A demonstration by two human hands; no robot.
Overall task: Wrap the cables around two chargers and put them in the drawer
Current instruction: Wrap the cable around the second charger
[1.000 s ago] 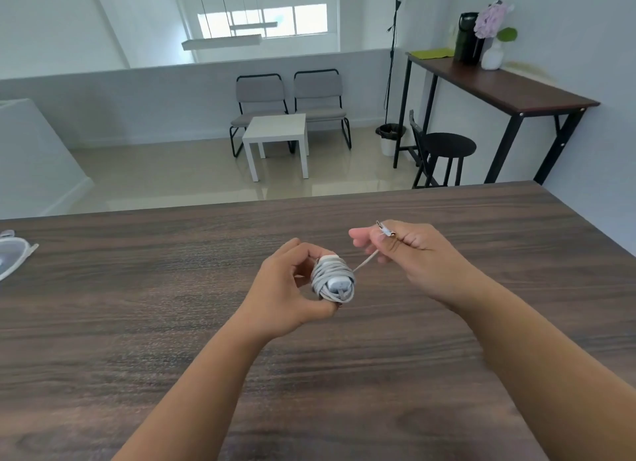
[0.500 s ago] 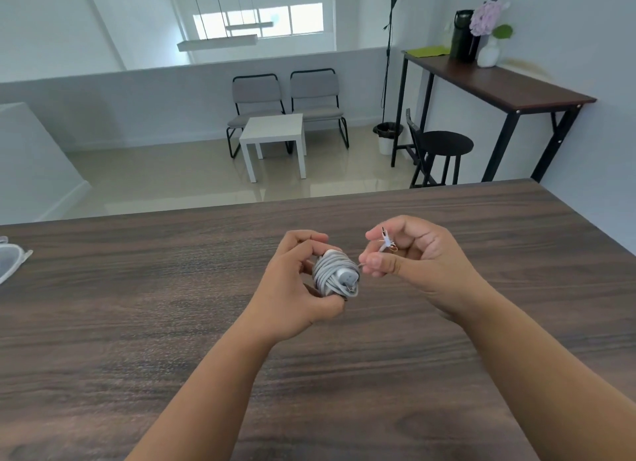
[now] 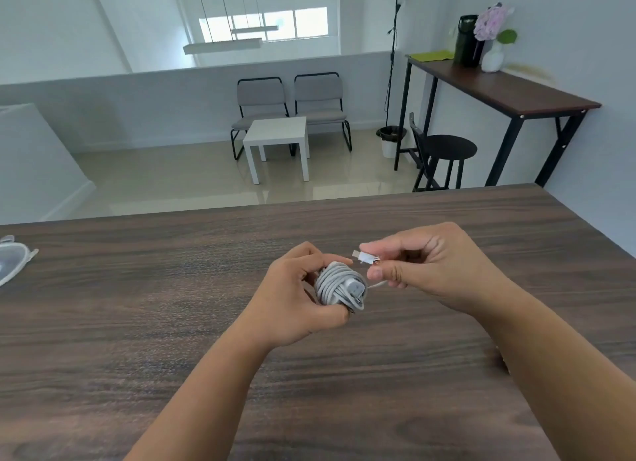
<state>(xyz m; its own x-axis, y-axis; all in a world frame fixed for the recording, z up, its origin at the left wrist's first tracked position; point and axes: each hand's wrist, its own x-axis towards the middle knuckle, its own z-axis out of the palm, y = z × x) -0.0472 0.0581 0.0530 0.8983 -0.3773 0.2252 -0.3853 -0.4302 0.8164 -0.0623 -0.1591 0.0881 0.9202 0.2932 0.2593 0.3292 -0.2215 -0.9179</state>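
While my left hand (image 3: pixel 292 299) grips the wrapped charger (image 3: pixel 340 287) above the table (image 3: pixel 137 305), my right hand (image 3: pixel 423 264) pinches the cable plug (image 3: pixel 363 257) just right of it, presumably to tuck the end.

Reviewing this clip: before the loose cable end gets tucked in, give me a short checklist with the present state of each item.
1. Left hand grips the wrapped charger: ok.
2. Right hand pinches the plug end: ok.
3. Cable wound round the charger, only a short tail free: ok.
4. Coils tight enough to hold once released: cannot tell.
5. Second charger in sight on the table: not ok, none visible.
6. Drawer in view and open: cannot tell, no drawer in the picture.
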